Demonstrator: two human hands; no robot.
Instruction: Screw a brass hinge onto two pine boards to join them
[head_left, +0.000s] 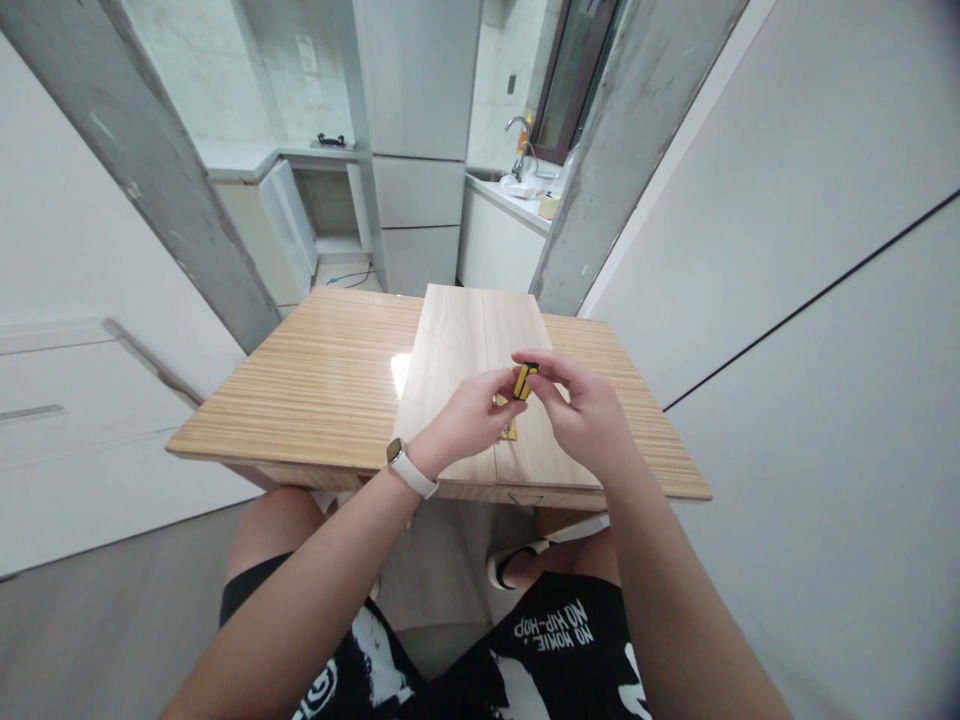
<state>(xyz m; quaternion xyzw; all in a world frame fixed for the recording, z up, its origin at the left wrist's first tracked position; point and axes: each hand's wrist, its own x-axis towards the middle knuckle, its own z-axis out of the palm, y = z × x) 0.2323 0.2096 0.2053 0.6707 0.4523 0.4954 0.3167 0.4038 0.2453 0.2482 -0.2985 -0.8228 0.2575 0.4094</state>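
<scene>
Over the board, my left hand (474, 422) and my right hand (592, 412) meet at a small yellow-and-black block (524, 381). My left fingers are closed on its left side, while the right thumb and fingers pinch it from the right. Its exact kind is too small to make out. Beneath my left fingers, a flat yellow metal-looking piece (510, 432) lies by the seam of the pale wooden board (450, 350), partly hidden by that hand. A watch (411, 468) with a light band is on my left wrist.
The pale board lies across a wood-grain table (337, 370). A white wall panel (810, 330) stands close on the right. Behind the table are a grey fridge (420, 190), a sink tap (517, 140) and an open cabinet (322, 205). My knees are at the table's front edge.
</scene>
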